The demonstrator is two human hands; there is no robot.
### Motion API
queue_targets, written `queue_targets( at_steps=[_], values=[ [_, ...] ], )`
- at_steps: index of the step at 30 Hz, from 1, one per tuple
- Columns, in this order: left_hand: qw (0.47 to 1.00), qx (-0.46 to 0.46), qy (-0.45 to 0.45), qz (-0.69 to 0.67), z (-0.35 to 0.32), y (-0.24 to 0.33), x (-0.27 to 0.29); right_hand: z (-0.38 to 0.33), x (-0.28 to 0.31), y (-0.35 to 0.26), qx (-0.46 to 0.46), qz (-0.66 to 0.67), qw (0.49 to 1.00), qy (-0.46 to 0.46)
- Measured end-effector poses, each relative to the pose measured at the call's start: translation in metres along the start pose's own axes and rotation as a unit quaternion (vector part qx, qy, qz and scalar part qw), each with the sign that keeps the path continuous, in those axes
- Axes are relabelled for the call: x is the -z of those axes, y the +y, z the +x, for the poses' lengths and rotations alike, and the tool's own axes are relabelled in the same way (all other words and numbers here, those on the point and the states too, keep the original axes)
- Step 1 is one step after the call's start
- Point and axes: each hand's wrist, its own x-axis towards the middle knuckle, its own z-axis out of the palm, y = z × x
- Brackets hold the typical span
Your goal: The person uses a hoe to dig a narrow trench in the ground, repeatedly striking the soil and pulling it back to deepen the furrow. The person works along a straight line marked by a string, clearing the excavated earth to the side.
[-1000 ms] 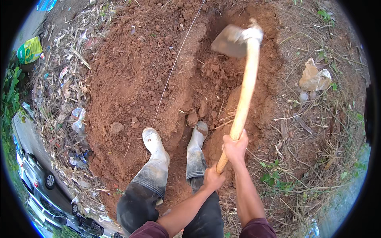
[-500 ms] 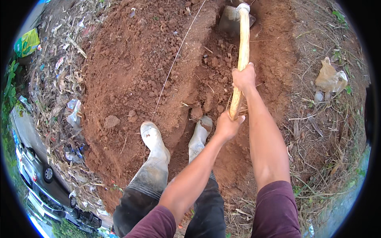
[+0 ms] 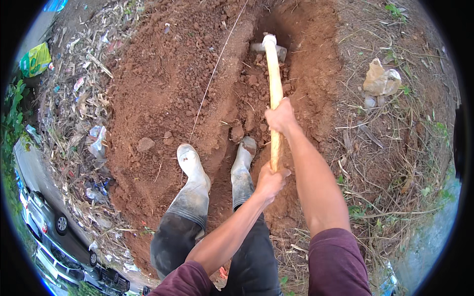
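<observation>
The left hand (image 3: 270,183) and, farther up, the right hand (image 3: 281,117) each have a closed grip round a pale wooden-handled hoe (image 3: 274,74); its grey metal blade (image 3: 281,53) sits over there in a reddish-brown earth trench (image 3: 316,69).

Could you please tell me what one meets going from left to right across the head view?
Green-and-yellow bag, pale plastic scrap, clod of soil, left boot, right boot, hoe, crumpled brown bag.

I stand on bumpy red ground (image 3: 316,93) in my pale boots (image 3: 194,170). Dirt lumps (image 3: 145,144), dry grass (image 3: 377,167), a crumpled brown bag (image 3: 375,81) and a green-yellow bag (image 3: 35,60) lie on it.
</observation>
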Motion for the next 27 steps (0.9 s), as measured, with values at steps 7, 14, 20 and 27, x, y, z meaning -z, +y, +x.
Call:
queue_targets(
  at_steps=[7, 14, 20, 27],
  values=[
    [0.996, -0.043, 0.009, 0.073, -0.049, 0.031, 0.0, -0.021, 0.011, -0.004, -0.016, 0.103, 0.994, -0.019],
    [0.983, -0.004, -0.002, 0.185, -0.058, 0.107, 0.014, -0.026, 0.009, -0.041, -0.027, 0.202, 0.979, -0.028],
    [0.982, 0.011, -0.074, 0.171, -0.053, 0.141, 0.014, -0.005, 0.018, -0.05, -0.03, 0.228, 0.972, -0.048],
    [0.993, -0.065, -0.008, 0.099, -0.017, 0.109, -0.052, 0.015, 0.063, -0.049, -0.006, 0.15, 0.983, -0.105]
  ],
)
